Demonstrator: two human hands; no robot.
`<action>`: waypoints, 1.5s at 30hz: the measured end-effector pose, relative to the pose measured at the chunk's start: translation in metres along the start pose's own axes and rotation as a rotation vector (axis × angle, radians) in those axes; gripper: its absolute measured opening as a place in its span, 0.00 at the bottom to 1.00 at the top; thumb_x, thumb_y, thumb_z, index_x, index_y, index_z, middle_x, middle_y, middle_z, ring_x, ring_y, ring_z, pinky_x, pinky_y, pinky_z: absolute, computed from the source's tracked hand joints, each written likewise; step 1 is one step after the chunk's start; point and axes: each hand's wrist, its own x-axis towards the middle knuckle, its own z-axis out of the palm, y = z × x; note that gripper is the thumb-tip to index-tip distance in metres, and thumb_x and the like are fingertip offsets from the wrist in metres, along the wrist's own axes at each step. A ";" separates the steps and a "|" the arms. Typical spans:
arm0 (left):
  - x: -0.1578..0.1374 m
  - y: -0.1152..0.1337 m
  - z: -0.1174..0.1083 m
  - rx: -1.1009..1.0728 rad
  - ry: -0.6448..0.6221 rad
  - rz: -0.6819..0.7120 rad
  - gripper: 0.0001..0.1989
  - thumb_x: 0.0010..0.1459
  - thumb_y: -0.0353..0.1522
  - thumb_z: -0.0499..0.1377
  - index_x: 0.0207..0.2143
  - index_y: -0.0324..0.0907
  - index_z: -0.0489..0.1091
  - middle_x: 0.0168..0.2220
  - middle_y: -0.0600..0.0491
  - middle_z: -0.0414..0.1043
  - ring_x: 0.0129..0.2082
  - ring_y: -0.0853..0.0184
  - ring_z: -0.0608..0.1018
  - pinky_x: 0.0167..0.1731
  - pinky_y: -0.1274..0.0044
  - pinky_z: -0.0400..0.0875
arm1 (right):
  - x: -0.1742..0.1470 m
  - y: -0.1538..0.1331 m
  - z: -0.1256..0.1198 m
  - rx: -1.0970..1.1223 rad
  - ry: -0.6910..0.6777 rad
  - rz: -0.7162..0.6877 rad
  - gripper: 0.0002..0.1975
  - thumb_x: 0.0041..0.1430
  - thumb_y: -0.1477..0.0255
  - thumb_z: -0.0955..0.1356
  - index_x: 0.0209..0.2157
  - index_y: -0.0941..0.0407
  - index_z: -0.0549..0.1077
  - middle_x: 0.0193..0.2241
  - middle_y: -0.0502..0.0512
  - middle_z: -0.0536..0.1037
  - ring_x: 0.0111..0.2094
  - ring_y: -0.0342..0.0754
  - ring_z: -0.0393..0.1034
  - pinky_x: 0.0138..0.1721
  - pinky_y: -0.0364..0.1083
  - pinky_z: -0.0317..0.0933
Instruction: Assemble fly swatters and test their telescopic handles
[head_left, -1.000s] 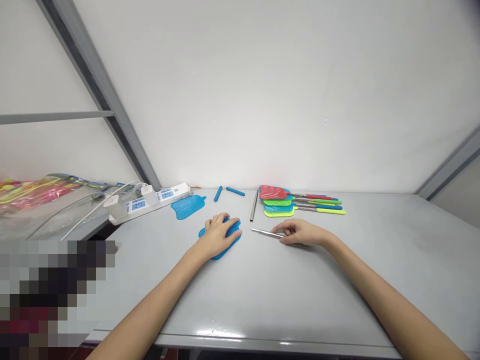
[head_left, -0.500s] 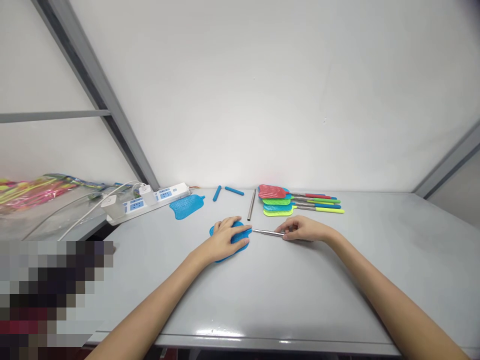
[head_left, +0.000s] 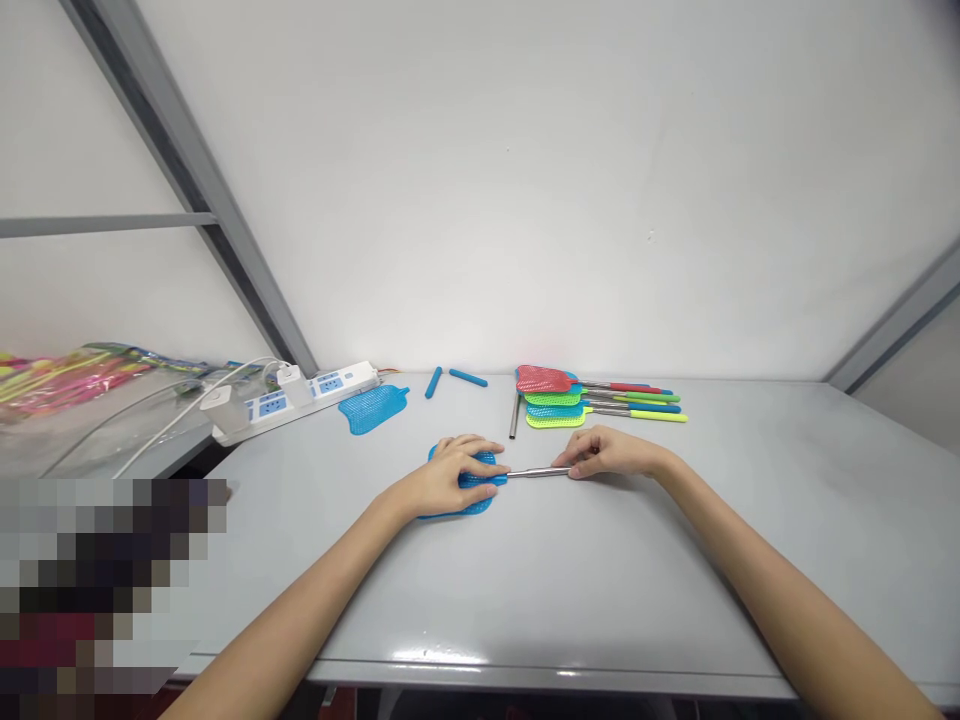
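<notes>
My left hand (head_left: 442, 482) holds a blue fly swatter head (head_left: 477, 506) against the table, its index finger and thumb at the neck. Much of the mesh is hidden under the palm. A thin silver metal rod (head_left: 536, 472) meets the neck on the right, in line with it; how deep it sits I cannot tell. On the rod's other end my right hand (head_left: 609, 452) is closed in a pinch. Beyond the hands, a second metal rod (head_left: 514, 418) lies with its far end by the pile of swatters.
Assembled fly swatters (head_left: 546, 380) in several colours are piled at the back. Further left lie another blue swatter head (head_left: 375, 409) and two blue handle grips (head_left: 433, 382) (head_left: 468, 378). A white power strip (head_left: 341, 385) with plugs and cables sits at the left edge.
The rod's tip has met the swatter head's neck, where a small gap showed before. The head has turned slightly. The loose rod at the back has shifted right, toward the pile.
</notes>
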 end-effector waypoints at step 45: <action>0.009 0.002 0.017 0.001 0.196 -0.032 0.13 0.53 0.39 0.48 0.37 0.55 0.69 0.44 0.60 0.67 0.46 0.66 0.62 0.46 0.70 0.51 | 0.007 0.001 0.014 0.149 0.064 0.041 0.16 0.43 0.64 0.66 0.31 0.59 0.74 0.25 0.52 0.73 0.26 0.42 0.61 0.26 0.40 0.53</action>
